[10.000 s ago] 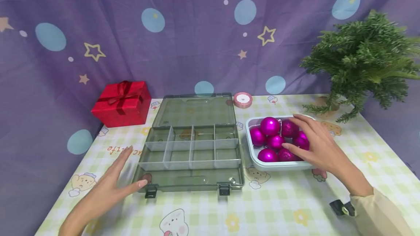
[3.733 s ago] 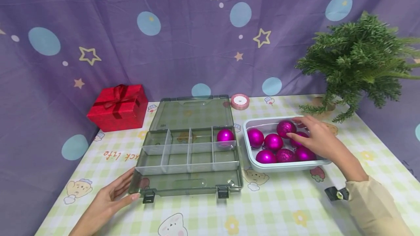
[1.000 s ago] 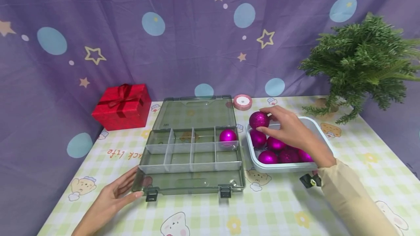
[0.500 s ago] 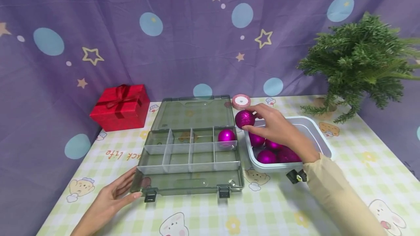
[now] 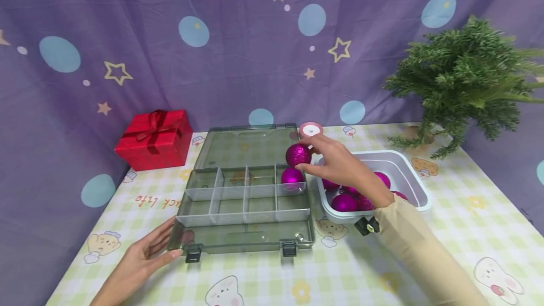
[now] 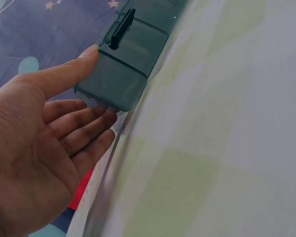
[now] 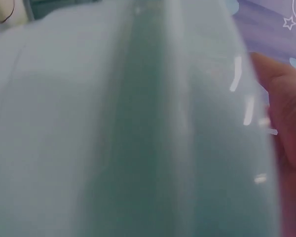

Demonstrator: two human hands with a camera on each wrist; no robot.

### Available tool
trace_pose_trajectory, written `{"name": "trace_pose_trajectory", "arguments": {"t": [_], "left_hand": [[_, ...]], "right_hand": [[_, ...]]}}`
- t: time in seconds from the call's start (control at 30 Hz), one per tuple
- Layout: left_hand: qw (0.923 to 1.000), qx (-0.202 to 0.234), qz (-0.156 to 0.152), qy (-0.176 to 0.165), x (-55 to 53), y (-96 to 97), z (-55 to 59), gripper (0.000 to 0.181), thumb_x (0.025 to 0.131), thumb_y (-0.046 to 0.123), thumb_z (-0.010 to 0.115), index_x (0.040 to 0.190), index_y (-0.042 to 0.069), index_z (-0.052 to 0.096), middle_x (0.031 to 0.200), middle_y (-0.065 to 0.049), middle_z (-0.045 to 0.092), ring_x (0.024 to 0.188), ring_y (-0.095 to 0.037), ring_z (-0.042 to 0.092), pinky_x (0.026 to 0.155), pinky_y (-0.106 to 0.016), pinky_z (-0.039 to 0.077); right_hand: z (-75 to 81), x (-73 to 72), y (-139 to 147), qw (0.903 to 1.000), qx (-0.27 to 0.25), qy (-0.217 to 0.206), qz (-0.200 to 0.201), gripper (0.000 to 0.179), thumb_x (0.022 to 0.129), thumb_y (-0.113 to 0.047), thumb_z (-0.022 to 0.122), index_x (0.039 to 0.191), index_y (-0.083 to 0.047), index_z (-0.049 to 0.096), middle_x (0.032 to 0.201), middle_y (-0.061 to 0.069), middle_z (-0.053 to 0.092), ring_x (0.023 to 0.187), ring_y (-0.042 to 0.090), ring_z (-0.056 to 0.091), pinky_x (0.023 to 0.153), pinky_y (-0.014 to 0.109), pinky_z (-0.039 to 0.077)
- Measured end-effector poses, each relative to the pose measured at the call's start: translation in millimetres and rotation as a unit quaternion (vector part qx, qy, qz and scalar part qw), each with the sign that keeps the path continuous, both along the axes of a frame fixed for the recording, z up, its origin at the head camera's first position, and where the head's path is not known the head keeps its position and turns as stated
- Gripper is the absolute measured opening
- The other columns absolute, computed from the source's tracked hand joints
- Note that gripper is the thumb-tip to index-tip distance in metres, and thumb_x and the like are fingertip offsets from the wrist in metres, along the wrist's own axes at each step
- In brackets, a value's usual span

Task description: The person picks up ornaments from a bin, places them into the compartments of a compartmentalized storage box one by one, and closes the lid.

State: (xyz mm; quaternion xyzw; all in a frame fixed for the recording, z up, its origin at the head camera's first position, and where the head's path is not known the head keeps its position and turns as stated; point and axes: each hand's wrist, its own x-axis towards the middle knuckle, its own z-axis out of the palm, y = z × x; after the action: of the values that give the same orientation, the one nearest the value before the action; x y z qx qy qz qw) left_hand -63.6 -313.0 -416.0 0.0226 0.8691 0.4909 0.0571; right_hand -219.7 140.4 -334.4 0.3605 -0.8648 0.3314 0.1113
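A glittery magenta bauble (image 5: 298,155) is pinched between the thumb and fingers of my right hand (image 5: 340,164), above the back right of a smoky-grey divided storage box (image 5: 238,246). Directly below it, a shiny magenta bauble (image 5: 292,179) sits in the box's back right compartment. My left hand (image 5: 142,261) holds the box's front left corner; in the left wrist view its thumb lies by the latch (image 6: 121,29) and its fingers touch the end wall. Several more baubles (image 5: 344,203) lie in a pale blue tub (image 5: 418,188), partly hidden by my right forearm.
The box's see-through lid (image 5: 250,145) lies folded back. Behind it stand a ribbon roll (image 5: 311,130) and, to the left, a red gift box (image 5: 155,143). A small artificial tree (image 5: 459,74) rises at the back right. A tub wall (image 7: 138,123) fills most of the right wrist view.
A shiny bauble has gone from the tub into the back right compartment. My left hand has come onto the box corner. My right hand has carried the glittery bauble leftward from the tub.
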Motion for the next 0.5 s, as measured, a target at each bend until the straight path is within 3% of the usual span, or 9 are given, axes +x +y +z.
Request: {"name": "trace_pose_trajectory", "arguments": {"t": [0.2,0.5], "left_hand": [[1.0000,0.000,-0.002,0.006,0.5,-0.4,-0.6,0.079,0.097,0.023,0.076,0.159,-0.002,0.035,0.157,-0.024,0.041,0.123,0.016,0.041,0.097,-0.004,0.041],[0.9997,-0.021,0.004,-0.014,-0.9,-0.8,-0.6,0.081,0.097,0.028,0.077,0.161,0.002,0.035,0.158,-0.023,0.040,0.122,0.016,0.040,0.096,-0.005,0.043]], "right_hand": [[0.6,0.8,-14.4,0.9999,0.013,-0.009,0.000,0.056,0.089,-0.030,0.084,0.136,-0.006,0.064,0.134,0.013,0.063,0.105,0.023,0.068,0.092,0.043,0.058],[-4.7,3.4,-37.6,0.9990,-0.002,-0.039,0.024,0.054,0.090,-0.029,0.084,0.134,-0.004,0.064,0.121,0.010,0.064,0.106,0.024,0.068,0.089,0.041,0.061]]}}
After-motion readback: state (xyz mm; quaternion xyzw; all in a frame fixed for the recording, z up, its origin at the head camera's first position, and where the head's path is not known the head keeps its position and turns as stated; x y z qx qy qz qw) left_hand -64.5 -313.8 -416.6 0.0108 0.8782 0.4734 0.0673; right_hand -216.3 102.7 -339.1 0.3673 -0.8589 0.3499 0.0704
